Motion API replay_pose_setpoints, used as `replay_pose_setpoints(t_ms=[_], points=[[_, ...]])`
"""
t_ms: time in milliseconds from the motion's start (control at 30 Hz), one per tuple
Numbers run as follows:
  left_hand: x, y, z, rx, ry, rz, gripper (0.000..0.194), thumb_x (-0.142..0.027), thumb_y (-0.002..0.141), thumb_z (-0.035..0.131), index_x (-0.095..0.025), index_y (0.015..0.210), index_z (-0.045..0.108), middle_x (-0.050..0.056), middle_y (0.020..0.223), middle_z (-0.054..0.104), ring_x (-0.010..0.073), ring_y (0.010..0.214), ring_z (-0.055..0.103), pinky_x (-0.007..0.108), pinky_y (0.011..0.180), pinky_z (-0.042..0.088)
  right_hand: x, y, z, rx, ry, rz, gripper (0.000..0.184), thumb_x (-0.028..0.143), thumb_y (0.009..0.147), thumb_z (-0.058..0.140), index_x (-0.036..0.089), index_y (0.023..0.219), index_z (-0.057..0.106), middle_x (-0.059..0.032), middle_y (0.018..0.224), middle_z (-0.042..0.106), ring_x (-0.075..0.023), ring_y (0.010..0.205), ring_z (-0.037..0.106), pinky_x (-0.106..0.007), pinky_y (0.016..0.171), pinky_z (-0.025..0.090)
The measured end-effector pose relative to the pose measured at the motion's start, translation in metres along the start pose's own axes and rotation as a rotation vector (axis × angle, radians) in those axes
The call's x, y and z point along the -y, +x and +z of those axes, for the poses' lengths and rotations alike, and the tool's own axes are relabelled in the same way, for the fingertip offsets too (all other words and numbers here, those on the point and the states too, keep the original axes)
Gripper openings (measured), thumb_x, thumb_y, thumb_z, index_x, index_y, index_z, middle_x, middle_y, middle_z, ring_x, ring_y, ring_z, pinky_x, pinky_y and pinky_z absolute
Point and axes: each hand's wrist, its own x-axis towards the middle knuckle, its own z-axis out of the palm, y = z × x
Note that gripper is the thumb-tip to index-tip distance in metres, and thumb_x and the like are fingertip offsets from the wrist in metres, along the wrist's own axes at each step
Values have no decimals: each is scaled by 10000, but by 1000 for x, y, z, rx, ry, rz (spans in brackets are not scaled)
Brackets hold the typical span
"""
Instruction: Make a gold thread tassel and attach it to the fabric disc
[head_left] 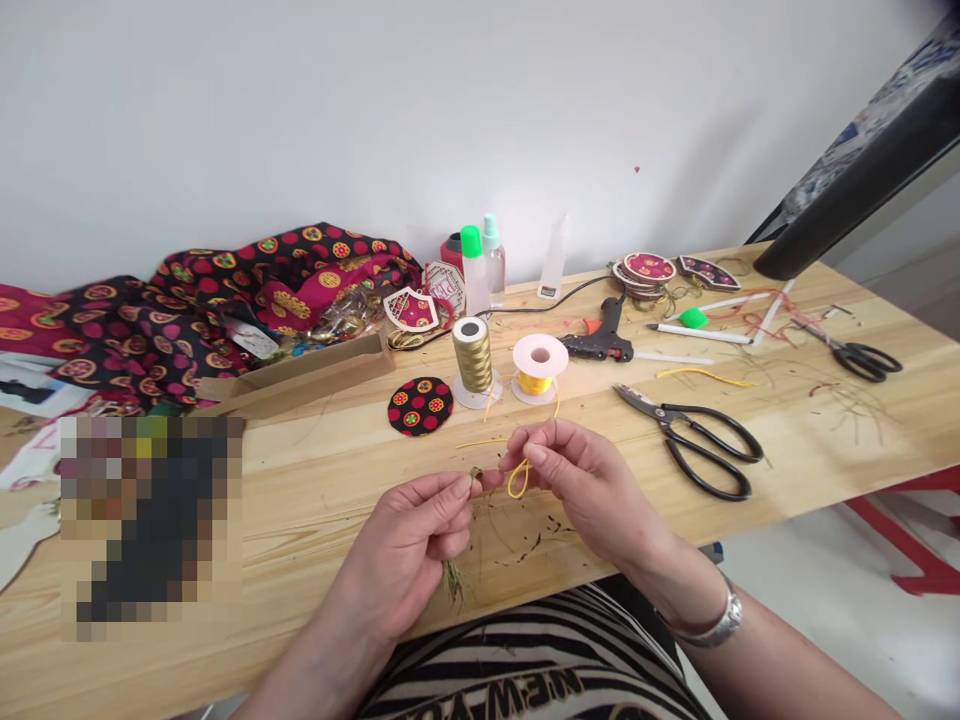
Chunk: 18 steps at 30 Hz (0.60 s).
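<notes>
Head view: soft tassel and fine yellow cord, close together in two pinches

Nearest, below the left hand, an olive-green thread tassel near the front edge of the worktop, strands frayed and loose. Likely very light and limp, quick to snag or shed; best taken at the narrow top, not by the strands. Left hand curled round the middle, thumb and forefinger pinching that top.

Just beyond, a small loop of yellow cord, pinched between thumb and fingertips of the right hand. Probably smooth, weightless, springy enough to keep a curve yet too soft to push; best gripped close to where the loop closes. Dark trimmings below, strewn over pale, grained wood.

Farther out, scissors with steel blades and wide black handles. Then a flat fabric disc, black with red dots; a white-flanged spool wound with yellow; a glossy, tapered cone of gold thread; a hard black glue gun with an orange trigger.

At the back, a fan-shaped ornament with a pale rim, a green-capped plastic bottle, and crumpled printed cloth against a smooth white wall.
</notes>
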Motion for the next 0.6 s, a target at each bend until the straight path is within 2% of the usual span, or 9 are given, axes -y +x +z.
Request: replay_pose_setpoints(t_ms=[67, 233, 433, 600], points=[[0, 0, 0, -6, -4, 4, 162, -223, 620, 800, -84, 644, 721, 40, 646, 558, 24, 488, 238, 147, 407, 166, 0, -1, -1, 21, -4, -5, 148, 297, 795, 602, 171, 725, 573, -40, 858, 645, -117, 672, 594, -277, 636, 456], [0, -1, 2, -1, -2, 2, 169, -232, 619, 803, -85, 667, 735, 47, 666, 563, 24, 493, 243, 149, 409, 168, -2, 2, -2, -33, -210, -62, 114, 247, 763, 627, 167, 690, 590, -24, 899, 616, -116, 771, 567, -275, 726, 444], [3, -3, 4, 34, 7, -41, 182, -240, 596, 817, -86, 647, 734, -42, 515, 386, 31, 480, 234, 150, 408, 163, -6, 5, 6, 31, -100, -21, 143, 260, 764, 625, 161, 684, 560, 4, 890, 544, -73, 619, 578, -257, 635, 461], [5, -5, 4, 76, 16, -64, 184, -251, 593, 817, -92, 651, 745, -50, 495, 372, 25, 460, 213, 160, 406, 153, -10, 6, 9, 50, -99, -35, 147, 267, 768, 626, 171, 685, 553, 10, 840, 551, -71, 605, 521, -243, 608, 440]])
